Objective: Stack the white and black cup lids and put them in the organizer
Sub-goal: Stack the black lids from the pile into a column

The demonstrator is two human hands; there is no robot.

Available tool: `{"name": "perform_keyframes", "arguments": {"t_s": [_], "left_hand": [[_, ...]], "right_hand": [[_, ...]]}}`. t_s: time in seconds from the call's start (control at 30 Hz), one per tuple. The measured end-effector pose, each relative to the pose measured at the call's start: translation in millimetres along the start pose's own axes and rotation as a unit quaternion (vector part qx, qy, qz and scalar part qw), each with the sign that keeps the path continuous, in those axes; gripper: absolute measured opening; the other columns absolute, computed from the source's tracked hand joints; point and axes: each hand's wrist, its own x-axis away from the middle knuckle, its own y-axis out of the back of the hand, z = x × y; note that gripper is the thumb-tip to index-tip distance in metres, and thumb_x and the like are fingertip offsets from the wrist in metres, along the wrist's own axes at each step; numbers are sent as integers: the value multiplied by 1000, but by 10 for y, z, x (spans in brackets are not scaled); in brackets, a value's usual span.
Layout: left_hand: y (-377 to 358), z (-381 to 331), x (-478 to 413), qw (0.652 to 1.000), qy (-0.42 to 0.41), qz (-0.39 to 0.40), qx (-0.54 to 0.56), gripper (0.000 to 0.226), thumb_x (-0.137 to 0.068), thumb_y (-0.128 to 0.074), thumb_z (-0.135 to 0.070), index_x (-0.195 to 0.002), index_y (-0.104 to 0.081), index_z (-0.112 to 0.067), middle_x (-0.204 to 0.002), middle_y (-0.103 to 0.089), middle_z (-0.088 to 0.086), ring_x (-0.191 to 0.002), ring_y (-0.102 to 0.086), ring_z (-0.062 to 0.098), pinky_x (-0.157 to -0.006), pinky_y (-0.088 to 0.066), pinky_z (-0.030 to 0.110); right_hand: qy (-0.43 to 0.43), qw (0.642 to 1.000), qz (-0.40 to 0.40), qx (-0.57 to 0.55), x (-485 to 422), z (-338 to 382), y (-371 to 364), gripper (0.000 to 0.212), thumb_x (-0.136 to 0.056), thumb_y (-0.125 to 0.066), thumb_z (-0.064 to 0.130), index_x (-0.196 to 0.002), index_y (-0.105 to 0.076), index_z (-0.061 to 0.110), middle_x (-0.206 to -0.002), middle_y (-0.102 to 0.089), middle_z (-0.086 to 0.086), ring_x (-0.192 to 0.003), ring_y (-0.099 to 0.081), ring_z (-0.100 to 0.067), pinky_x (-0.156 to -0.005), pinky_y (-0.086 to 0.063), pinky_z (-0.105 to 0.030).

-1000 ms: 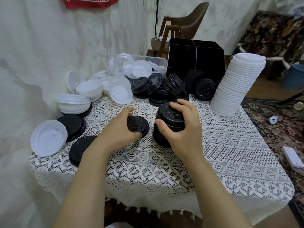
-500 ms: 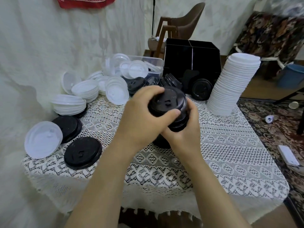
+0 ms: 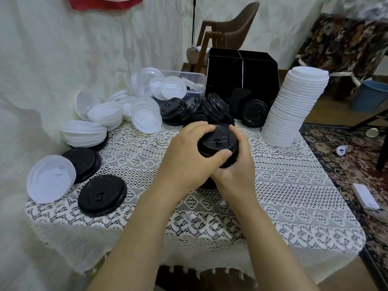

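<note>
Head view | both hands clasp black lid stack (image 3: 218, 141) at centre of table (image 3: 294, 196): left hand (image 3: 186, 158) curled over its top, right hand (image 3: 239, 171) round its side | stack axis upright; organizer (image 3: 241, 76) lies straight ahead beyond it, right hand nearer, we judge | we read no lettering: lid embossing illegible, print on red cloth (image 3: 105, 2) cut off

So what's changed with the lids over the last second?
The left hand picked a single black lid off the cloth, carried it right and set it on the black lid stack. It now grips the top alongside the right hand, which kept its hold. The tall white stack and the organizer stayed put.
</note>
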Motion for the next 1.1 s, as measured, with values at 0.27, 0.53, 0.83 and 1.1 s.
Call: {"name": "perform_keyframes", "arguments": {"t_s": [0.27,0.53,0.83,1.1], "left_hand": [[15,22,13,999,20,26,-12,55,-77,-76,-33,-128,-56,-28,-132,-48,-19,-108,-38,-12,-81,-22,-9],[31,2,27,998,50,30,-4,53,-77,-73,-36,-124,-49,-37,-99,-55,-24,-92,-52,-3,-70,-38,1],[242,148,117,991,76,100,-42,63,-89,-54,-54,-146,-29,-42,-140,-38,-24,-133,-32,5,-104,-30,21],[298,350,371,955,129,72,-257,68,-91,-20,-66,-150,-20,-33,-161,-11,-7,-148,-5,12,-118,1,54]], "right_hand": [[32,999,9,40,-10,33,-11,83,-68,-69,35,-144,-37,20,-141,-45,4,-129,-46,-7,-105,-44,-31],[124,977,17,171,-87,90,-22,61,-78,-48,41,-130,-61,13,-138,-52,-4,-127,-48,-17,-104,-38,-23],[128,977,-14,169,-84,42,-67,65,-73,-67,54,-122,-66,12,-130,-56,0,-120,-52,-12,-100,-41,-15],[128,977,-24,166,-85,52,-76,61,-74,-68,49,-121,-66,12,-130,-55,-1,-121,-50,-13,-102,-39,-17]]}}
